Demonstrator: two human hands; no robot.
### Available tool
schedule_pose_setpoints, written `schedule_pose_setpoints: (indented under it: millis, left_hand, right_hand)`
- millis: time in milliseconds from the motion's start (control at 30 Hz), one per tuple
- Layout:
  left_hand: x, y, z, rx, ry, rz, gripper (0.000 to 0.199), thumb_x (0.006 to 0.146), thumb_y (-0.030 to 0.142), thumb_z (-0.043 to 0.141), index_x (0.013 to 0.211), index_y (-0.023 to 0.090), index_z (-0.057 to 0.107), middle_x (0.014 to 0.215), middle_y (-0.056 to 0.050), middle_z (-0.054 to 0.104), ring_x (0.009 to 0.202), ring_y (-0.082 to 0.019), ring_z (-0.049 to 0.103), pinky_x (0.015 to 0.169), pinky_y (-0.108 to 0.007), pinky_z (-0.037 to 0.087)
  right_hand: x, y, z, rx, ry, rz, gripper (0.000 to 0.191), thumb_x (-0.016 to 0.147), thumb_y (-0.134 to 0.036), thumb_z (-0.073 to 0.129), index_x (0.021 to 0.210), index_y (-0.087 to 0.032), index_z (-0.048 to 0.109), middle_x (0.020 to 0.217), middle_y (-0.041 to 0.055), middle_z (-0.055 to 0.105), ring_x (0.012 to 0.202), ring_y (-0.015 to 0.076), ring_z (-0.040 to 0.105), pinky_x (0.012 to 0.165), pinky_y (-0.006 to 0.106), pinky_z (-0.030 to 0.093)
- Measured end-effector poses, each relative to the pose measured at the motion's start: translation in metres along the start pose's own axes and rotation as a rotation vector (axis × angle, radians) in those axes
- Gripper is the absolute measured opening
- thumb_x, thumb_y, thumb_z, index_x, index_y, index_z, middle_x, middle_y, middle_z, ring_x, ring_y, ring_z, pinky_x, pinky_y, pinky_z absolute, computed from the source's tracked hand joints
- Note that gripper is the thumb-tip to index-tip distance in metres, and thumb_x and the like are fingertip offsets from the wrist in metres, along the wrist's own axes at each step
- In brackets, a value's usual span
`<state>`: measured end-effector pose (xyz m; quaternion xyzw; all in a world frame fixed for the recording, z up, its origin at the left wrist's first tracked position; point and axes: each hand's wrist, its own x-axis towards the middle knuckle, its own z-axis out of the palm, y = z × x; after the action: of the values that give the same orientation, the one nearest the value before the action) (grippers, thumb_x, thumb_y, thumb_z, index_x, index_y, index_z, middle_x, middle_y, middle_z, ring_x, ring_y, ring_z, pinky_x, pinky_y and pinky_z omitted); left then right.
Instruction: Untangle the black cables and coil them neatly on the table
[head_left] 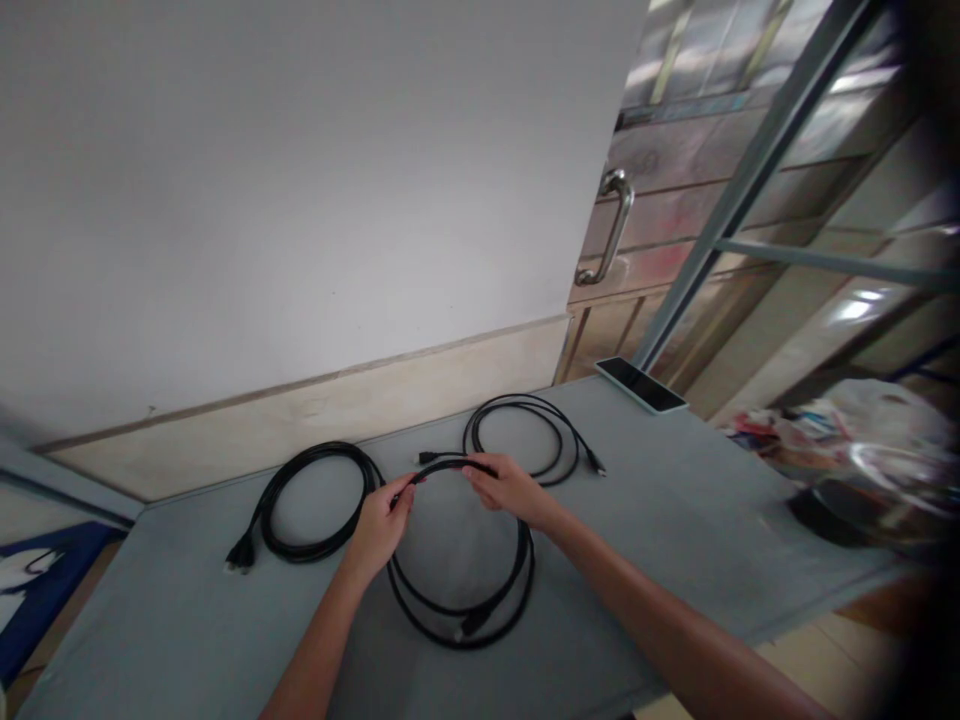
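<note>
Both hands grip a looped black cable (420, 622), one at each side of its upper arc. My left hand (381, 522) closes around the arc's left part, and my right hand (510, 490) pinches its right part. A connector of this cable hangs at the bottom of the loop. Left of my left hand, a coiled black cable (281, 490) lies with its plugs together at the lower left. Behind my right hand rests another black cable (566, 425) in a loose coil, with a plug at its right end. One more plug (427, 457) shows just beyond my hands.
The cables are on a grey table (187, 600) against a white wall (300, 200). A phone (641, 385) lies at its far right corner. A dark round container (844, 505) stands by the right edge, near blurred plastic bags. A door handle (616, 230) is behind.
</note>
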<state>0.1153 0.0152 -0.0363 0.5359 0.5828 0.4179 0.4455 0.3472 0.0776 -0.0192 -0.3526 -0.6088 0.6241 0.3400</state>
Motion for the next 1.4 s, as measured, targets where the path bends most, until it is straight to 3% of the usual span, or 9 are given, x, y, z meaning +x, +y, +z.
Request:
schedule_pose_setpoints:
  millis: [167,333,433,667,933,1067,1167,1267,1400]
  left_hand:
    - [0.0,0.002,0.0,-0.082,-0.019,-0.084,0.057,0.08,0.054,0.062,0.117,0.012,0.067,0.064,0.001,0.052,0.049,-0.009,0.041,0.043,-0.021,0.029]
    - [-0.005,0.013,0.003,-0.37,-0.147,-0.135,0.054,0.08,0.053,0.066,0.113,0.01,0.065,0.061,0.006,0.039,0.046,-0.005,0.03,0.043,-0.019,0.021]
    - [-0.006,0.017,0.006,-0.435,-0.204,-0.115,0.05,0.082,0.052,0.063,0.109,0.009,0.066,0.061,0.006,0.039,0.05,-0.006,0.037,0.05,-0.021,0.032]
    - [-0.002,0.008,0.009,-0.026,-0.055,0.09,0.049,0.091,0.046,0.05,0.127,0.014,0.058,0.072,-0.001,0.057,0.071,-0.017,0.056,0.074,-0.03,0.045]
    - [-0.01,0.003,0.017,0.486,0.072,0.187,0.047,0.091,0.032,0.049,0.135,0.014,0.046,0.088,-0.009,0.068,0.08,-0.022,0.066,0.076,-0.033,0.048]
    - [-0.01,-0.001,0.014,0.553,-0.011,0.15,0.044,0.094,0.027,0.042,0.137,0.016,0.044,0.085,-0.009,0.07,0.081,-0.022,0.067,0.077,-0.031,0.048]
    - [-0.009,-0.001,0.012,0.577,-0.049,0.148,0.047,0.096,0.026,0.037,0.141,0.016,0.042,0.082,-0.009,0.07,0.078,-0.021,0.068,0.076,-0.03,0.047]
    - [-0.008,0.0,0.01,0.635,-0.08,0.163,0.05,0.096,0.023,0.033,0.145,0.015,0.038,0.082,-0.01,0.07,0.078,-0.022,0.067,0.074,-0.03,0.046]
    - [-0.01,0.007,0.008,0.811,-0.117,0.198,0.052,0.097,0.022,0.031,0.149,0.019,0.034,0.093,-0.013,0.071,0.084,-0.023,0.068,0.075,-0.031,0.046]
  right_hand:
    - [0.0,0.002,0.003,-0.118,0.016,0.016,0.034,0.086,-0.049,0.055,0.074,-0.018,0.058,0.045,-0.0074,0.036,0.039,0.0081,0.032,0.039,0.022,0.024]
    - [0.003,-0.004,-0.003,0.199,0.288,-0.106,0.039,0.083,-0.054,0.059,0.069,-0.02,0.049,0.047,-0.0091,0.028,0.039,0.0064,0.023,0.038,0.022,0.017]
    - [0.003,-0.01,-0.011,0.322,0.432,-0.179,0.039,0.082,-0.055,0.063,0.07,-0.021,0.048,0.049,-0.0098,0.024,0.038,0.0059,0.022,0.038,0.023,0.016]
    - [0.003,-0.008,-0.01,0.398,0.514,-0.22,0.041,0.082,-0.059,0.061,0.073,-0.022,0.047,0.05,-0.0104,0.023,0.035,0.0057,0.025,0.038,0.024,0.021]
    - [0.004,-0.009,-0.013,0.286,0.359,-0.145,0.038,0.082,-0.057,0.06,0.075,-0.02,0.053,0.051,-0.0088,0.029,0.036,0.006,0.026,0.035,0.022,0.018]
    - [0.006,-0.012,-0.025,0.022,0.331,-0.1,0.036,0.083,-0.054,0.059,0.084,-0.018,0.06,0.049,-0.0081,0.035,0.036,0.0072,0.029,0.036,0.022,0.019]
    - [0.006,-0.01,-0.028,-0.288,0.268,-0.177,0.031,0.085,-0.047,0.06,0.089,-0.017,0.067,0.056,-0.0024,0.052,0.047,0.0116,0.044,0.044,0.023,0.031]
    - [0.004,-0.005,-0.024,-0.557,0.148,-0.279,0.024,0.088,-0.039,0.058,0.083,-0.019,0.07,0.073,0.0036,0.066,0.064,0.0165,0.056,0.06,0.027,0.04]
    - [0.004,0.001,-0.019,-0.655,0.065,-0.272,0.025,0.089,-0.035,0.057,0.072,-0.019,0.066,0.064,0.0023,0.062,0.058,0.0152,0.052,0.059,0.027,0.037]
